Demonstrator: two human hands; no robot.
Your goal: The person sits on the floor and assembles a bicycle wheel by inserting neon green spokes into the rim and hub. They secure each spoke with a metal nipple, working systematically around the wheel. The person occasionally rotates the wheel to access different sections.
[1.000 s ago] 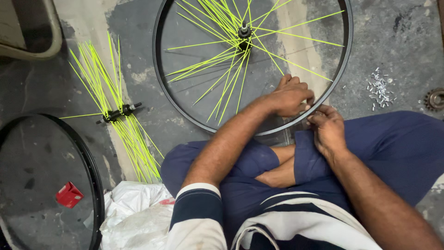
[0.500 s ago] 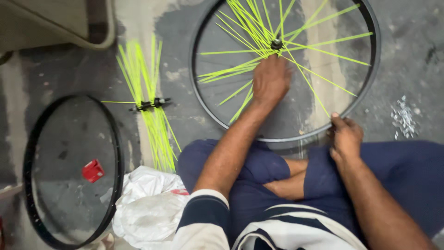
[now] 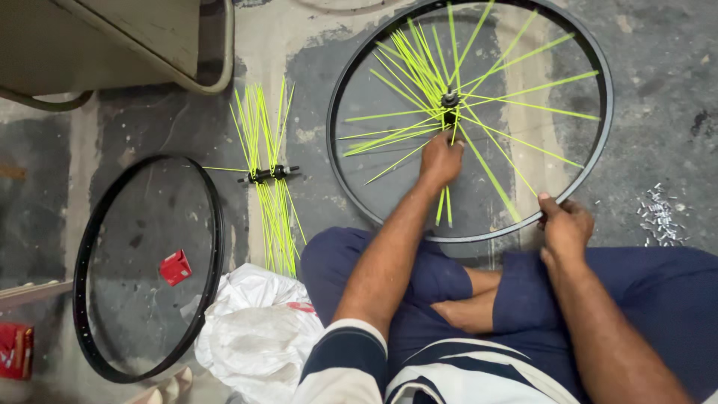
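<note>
A black bicycle rim (image 3: 340, 112) lies on the floor in front of me, with neon-yellow spokes (image 3: 523, 90) fanning out from a black hub (image 3: 449, 101). My left hand (image 3: 441, 158) is inside the rim just below the hub, fingers closed on loose spokes (image 3: 444, 206) that hang toward me. My right hand (image 3: 565, 224) grips the near edge of the rim at the lower right. I sit cross-legged in dark blue trousers.
A second hub with a bundle of yellow spokes (image 3: 268, 176) lies to the left. Further left is a bare black rim (image 3: 213, 224) with a small red box (image 3: 175, 267) inside. A white plastic bag (image 3: 254, 329) sits by my knee. Small metal nipples (image 3: 658, 213) lie at right.
My left hand moved from the rim's near edge up to the spokes by the hub. My right hand shifted along the rim to the right. The view panned left and up.
</note>
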